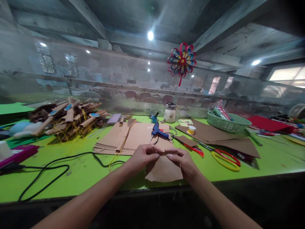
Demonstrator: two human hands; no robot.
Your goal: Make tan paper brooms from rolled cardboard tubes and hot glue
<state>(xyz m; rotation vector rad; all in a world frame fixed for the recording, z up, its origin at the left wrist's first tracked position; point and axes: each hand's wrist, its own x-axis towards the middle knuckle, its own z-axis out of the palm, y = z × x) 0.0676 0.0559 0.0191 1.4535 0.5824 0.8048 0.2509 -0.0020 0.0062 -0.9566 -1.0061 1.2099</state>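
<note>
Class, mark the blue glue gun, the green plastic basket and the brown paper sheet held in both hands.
Blue glue gun [157, 130], head view: its body.
Green plastic basket [221, 124], head view: its front wall.
Brown paper sheet [164, 170], head view: its lower middle.

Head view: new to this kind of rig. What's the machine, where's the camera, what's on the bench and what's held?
There is no machine: these are a person's bare hands, seen by a camera worn on that person's head, looking forward and down. The left hand and right hand pinch the far edge of a piece of brown paper. On the green table beyond them lie brown sheets and a blue glue gun. Scissors and a green basket are at right, rolled paper bundles at left.
</note>
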